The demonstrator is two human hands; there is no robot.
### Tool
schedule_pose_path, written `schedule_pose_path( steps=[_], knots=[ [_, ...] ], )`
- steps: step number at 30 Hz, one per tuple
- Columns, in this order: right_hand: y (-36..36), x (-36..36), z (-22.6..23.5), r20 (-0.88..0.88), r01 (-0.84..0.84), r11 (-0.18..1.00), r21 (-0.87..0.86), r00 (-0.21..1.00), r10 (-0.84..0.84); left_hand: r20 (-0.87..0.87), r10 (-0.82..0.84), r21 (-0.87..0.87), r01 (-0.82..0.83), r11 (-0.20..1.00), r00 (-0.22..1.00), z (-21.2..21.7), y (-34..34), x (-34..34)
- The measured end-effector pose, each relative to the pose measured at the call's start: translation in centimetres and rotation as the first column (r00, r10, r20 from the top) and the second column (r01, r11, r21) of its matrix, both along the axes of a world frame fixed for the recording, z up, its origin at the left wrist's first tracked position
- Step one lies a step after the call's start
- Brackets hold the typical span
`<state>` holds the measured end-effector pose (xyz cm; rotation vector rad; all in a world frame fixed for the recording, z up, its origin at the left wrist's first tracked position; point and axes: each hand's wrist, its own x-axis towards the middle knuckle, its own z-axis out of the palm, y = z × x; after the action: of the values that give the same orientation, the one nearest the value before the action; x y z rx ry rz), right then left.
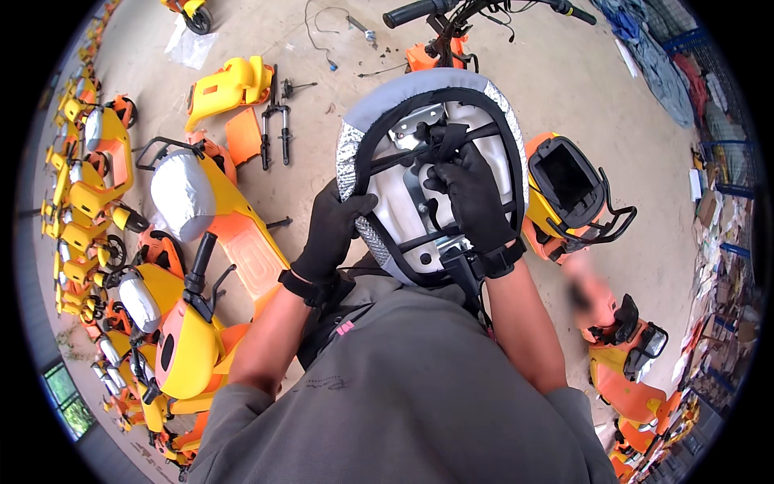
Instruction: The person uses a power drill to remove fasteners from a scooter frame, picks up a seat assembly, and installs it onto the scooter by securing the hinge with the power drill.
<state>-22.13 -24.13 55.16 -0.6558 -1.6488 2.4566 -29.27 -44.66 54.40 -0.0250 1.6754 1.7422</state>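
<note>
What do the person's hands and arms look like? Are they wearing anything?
The left hand and the right hand wear black gloves that cover the fingers. A black strap circles each wrist, the right one with a buckle. The forearms are bare, up to short dark grey fabric sleeves.

We're in bright, even light here, shadows soft across the pale floor [339, 48]! Glare sparks off the silver trim [347, 153], and we catch a window [68, 401] glowing lower left. Black corners frame our view; scooters [89, 202] bend toward the rim, and one patch at right sits blurred.
</note>
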Motion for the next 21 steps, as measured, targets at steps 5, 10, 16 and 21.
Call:
schedule_pose_path(
  steps=[5, 10, 16, 21],
  knots=[
    [2.6, 3.0, -0.1, 0.12, 0.047, 0.991, 0.127, 0.991, -0.062, 0.026, 0.013, -0.075, -0.011, 0.997, 1.0, -1.8, -0.3, -0.8],
    [3.4, 6.9, 1.6, 0.362, -0.235, 0.847, 0.477, 0.931, 0.054, 0.068, 0.031, -0.11, -0.023, 0.994, 0.997, -3.3, -1.1, -1.1],
    [-1.0, 7.0, -3.6, 0.343, -0.346, -0.072, 0.935, 0.938, -0.049, -0.354, -0.264, -0.255, 0.179, 0.95, 0.897, -6.1, -2.4, -0.4],
    [-0.4, 4.7, -6.3, 0.465, -0.474, -0.149, 0.868, 0.881, -0.089, 0.135, 0.026, -0.088, -0.014, 0.996, 0.99, -4.6, -1.2, -0.2]
  ],
)
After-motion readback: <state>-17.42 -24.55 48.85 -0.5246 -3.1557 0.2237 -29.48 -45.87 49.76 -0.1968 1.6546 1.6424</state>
